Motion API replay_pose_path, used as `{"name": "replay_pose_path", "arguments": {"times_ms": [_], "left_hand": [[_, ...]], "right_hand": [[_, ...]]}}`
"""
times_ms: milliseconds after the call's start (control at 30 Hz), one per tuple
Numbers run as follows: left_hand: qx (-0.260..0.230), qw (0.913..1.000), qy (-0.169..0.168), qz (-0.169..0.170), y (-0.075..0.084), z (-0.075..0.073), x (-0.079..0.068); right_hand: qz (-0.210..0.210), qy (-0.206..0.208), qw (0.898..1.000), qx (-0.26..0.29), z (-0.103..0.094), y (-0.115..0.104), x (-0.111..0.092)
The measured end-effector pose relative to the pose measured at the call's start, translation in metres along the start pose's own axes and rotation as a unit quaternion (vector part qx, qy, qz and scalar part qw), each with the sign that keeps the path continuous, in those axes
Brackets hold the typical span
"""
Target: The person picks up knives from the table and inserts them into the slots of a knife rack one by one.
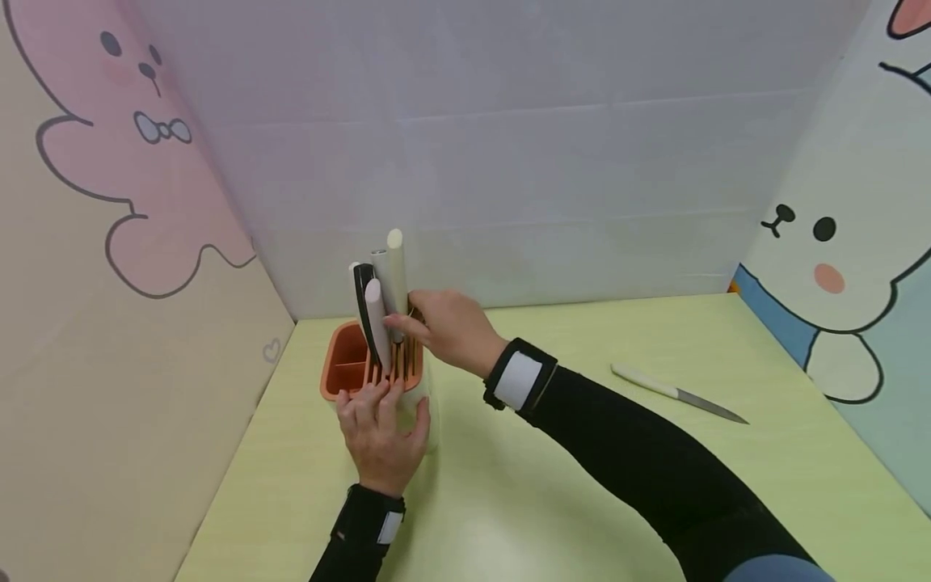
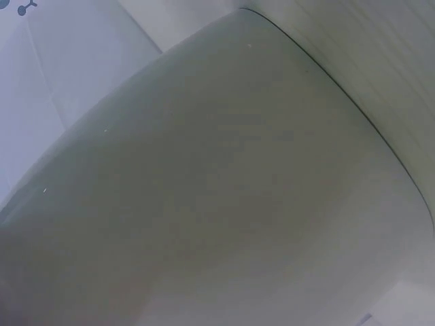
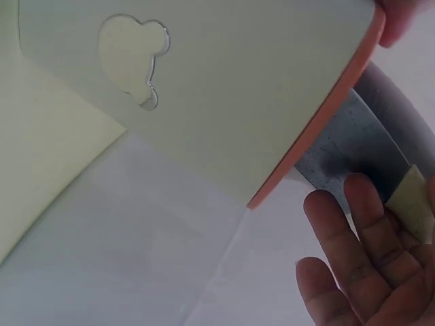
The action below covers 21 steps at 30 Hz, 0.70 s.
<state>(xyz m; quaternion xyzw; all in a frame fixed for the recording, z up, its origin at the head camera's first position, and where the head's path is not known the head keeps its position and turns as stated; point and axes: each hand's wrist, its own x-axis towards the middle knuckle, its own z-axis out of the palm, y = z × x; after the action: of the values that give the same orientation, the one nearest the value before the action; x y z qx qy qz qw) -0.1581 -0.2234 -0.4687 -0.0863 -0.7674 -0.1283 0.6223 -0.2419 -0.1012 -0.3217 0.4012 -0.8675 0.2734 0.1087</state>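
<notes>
A knife holder [image 1: 332, 380], pale-walled with an orange rim, stands at the table's back left. Several handles rise from its slots, among them a black handle [image 1: 364, 299] and a pale lilac handle [image 1: 374, 311]. My right hand [image 1: 454, 331] pinches a cream-handled knife [image 1: 396, 267] above the slots. In the right wrist view its broad grey blade [image 3: 346, 149] shows between the orange rim and the fingers. My left hand [image 1: 381, 440] rests against the holder's front, fingertips at the rim and thumb spread to the right. The left wrist view is filled by the holder's smooth wall [image 2: 224, 170].
A small knife [image 1: 676, 394] with a cream handle lies on the right of the pale yellow-green table [image 1: 524, 485], its tip toward the right front. A grey-white back wall [image 1: 509, 178] and cartoon-printed side panels enclose the table. A bear-shaped window [image 3: 129, 54] marks the holder's side.
</notes>
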Motion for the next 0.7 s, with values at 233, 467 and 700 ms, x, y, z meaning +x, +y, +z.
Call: {"name": "replay_pose_path", "arguments": {"times_ms": [233,467,700], "left_hand": [[-0.003,1.0000,0.008,0.002,0.000,0.003,-0.002],[-0.011,0.9999,0.004,0.002,0.001,0.001,-0.001],[-0.011,0.9999,0.002,-0.002,0.001,0.000,0.000]], "right_hand": [[0.009,-0.011,1.000,0.011,0.009,0.006,-0.004],[0.013,-0.023,0.999,0.020,0.019,0.009,-0.007],[0.008,-0.024,0.999,0.038,0.027,0.012,-0.007]]}}
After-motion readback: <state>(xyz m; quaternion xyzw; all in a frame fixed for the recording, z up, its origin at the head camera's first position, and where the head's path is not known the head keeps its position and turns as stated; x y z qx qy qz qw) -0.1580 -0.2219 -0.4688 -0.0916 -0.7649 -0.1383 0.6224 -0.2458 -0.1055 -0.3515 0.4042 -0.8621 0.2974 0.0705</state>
